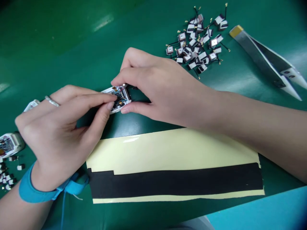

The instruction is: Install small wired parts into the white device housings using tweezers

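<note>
A small circuit board in a white plastic housing [124, 95] is held over the green table, between my two hands. My right hand [158, 86] grips the housing's right end, index finger on the far edge and thumb on the near edge. My left hand [69, 127] has its thumb and index fingertip pinched together on the board's surface. Whatever lies between those fingertips is too small or hidden to make out. A ring and a blue wrist strap [35, 188] are on my left side. The left part of the housing is covered by my left fingers.
Several small white-and-black parts with short cables [196, 44] lie heaped at the back. Grey tweezers [266, 57] rest at the right. Black adhesive strip [177, 182] on yellow backing paper [172, 150] lies in front. Another white-cased board [11, 143] sits far left, near small loose parts [7, 179].
</note>
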Demonstrator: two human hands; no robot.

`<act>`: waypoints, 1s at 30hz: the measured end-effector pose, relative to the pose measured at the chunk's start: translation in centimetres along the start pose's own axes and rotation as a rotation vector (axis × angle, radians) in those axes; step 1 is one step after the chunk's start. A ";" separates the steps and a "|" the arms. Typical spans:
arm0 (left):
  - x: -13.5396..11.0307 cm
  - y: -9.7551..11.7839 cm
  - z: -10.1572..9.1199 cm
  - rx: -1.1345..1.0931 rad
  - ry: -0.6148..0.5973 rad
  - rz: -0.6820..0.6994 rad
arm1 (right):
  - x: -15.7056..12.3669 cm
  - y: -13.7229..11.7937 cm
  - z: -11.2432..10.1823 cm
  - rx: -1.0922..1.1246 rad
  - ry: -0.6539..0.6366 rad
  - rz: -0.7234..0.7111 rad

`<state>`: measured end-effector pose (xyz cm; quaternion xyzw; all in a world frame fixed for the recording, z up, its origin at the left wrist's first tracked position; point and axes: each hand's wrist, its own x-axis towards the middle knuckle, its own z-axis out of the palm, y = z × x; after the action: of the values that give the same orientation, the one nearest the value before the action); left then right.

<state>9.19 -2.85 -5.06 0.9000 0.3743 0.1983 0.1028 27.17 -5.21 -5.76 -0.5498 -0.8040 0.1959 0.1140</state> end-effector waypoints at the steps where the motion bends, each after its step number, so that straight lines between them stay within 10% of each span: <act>1: 0.0 0.0 0.0 -0.007 0.007 -0.015 | 0.0 0.0 0.0 0.002 0.002 -0.002; 8: 0.0 0.2 0.1 -0.049 -0.008 -0.037 | 0.2 0.0 0.1 0.012 0.025 -0.012; 16: 0.6 -1.3 -0.5 -0.097 -0.079 0.239 | -0.4 0.5 -0.3 0.158 0.120 -0.088; 30: 0.4 -2.6 -0.6 -0.158 -0.130 0.318 | 0.6 0.5 -2.5 -0.212 -0.034 -0.363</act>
<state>7.54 -0.73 -5.32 0.9479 0.2030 0.1823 0.1646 28.36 -4.06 -3.72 -0.4016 -0.9077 0.0958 0.0753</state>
